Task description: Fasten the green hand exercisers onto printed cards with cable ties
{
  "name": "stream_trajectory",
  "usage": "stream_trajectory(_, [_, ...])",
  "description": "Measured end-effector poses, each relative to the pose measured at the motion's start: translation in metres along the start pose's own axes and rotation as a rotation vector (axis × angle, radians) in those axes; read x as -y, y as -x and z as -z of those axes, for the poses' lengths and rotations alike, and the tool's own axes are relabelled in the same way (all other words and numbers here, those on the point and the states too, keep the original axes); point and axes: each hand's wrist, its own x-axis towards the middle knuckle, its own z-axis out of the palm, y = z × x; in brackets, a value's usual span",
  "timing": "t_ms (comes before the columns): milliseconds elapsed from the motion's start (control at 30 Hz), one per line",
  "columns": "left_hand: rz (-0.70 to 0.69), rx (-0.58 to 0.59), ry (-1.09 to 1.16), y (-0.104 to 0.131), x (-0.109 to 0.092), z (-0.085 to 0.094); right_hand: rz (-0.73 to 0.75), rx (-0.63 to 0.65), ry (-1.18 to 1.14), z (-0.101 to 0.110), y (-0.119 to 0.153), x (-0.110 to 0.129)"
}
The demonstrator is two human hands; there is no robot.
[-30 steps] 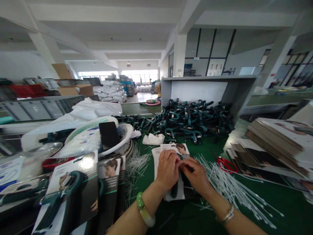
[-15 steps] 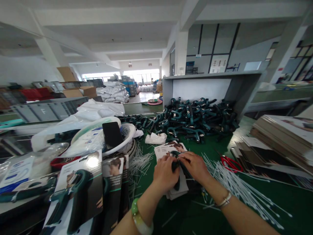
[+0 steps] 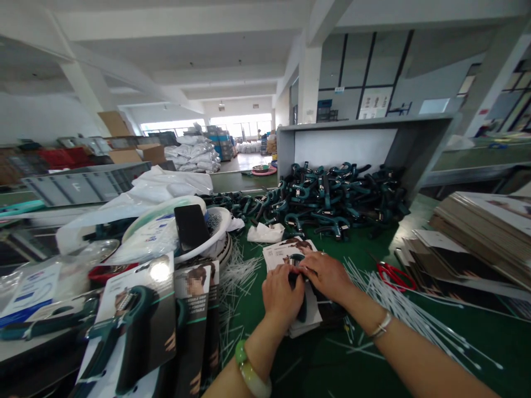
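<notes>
My left hand is closed round a dark green hand grip lying on a stack of printed cards. Beside it, my right hand has its fingers bent onto the same grip's upper end, close to the left fingertips. The fingers hide most of the grip's top part; one dark handle shows below them. White cable ties are spread to the right of my hands, and more white ties lie to the left of the card stack.
Many green grips are heaped before a grey bin. Red-handled scissors and stacked cards are on the right. At the left are a black phone on a white basket and carded grips.
My left fingers have shifted slightly, and the right hand has turned a little flatter over the grip. The whole view has moved slightly.
</notes>
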Motion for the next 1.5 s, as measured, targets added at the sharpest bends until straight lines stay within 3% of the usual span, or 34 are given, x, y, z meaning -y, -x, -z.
stream_trajectory(200, [0.054,-0.032,0.078,0.0,-0.004,-0.003,0.081,-0.036,0.071,0.009,0.017,0.013])
stream_trajectory(367, [0.042,-0.018,0.102,-0.001,-0.003,-0.004,-0.011,0.029,0.217,0.016,0.036,0.022])
stream_trajectory(533, [0.027,0.131,0.07,-0.013,0.002,0.001,-0.055,0.032,0.19,0.015,0.04,0.024])
stream_trajectory(667, [0.02,0.255,0.035,-0.028,0.003,0.006,-0.035,-0.065,0.038,0.01,0.045,0.016])
stream_trajectory(833, [0.01,0.314,-0.007,-0.035,0.0,0.008,-0.147,-0.194,-0.1,0.007,0.048,0.01])
stream_trajectory(1067, [0.022,0.243,-0.086,-0.033,-0.006,0.007,0.015,-0.119,-0.084,0.014,0.044,0.017])
stream_trajectory(1233, [-0.017,0.219,-0.072,-0.03,-0.008,0.008,0.042,0.097,0.018,0.029,0.048,0.021])
stream_trajectory(1300, [-0.03,0.151,-0.03,-0.026,-0.006,0.011,0.038,0.163,0.092,0.039,0.052,0.025])
stream_trajectory(1433, [-0.023,-0.1,0.058,-0.007,0.01,0.023,0.065,0.203,0.291,0.05,0.063,0.036])
stream_trajectory(1500, [0.051,-0.127,0.16,0.005,0.023,0.028,0.101,0.185,0.35,0.049,0.066,0.04])
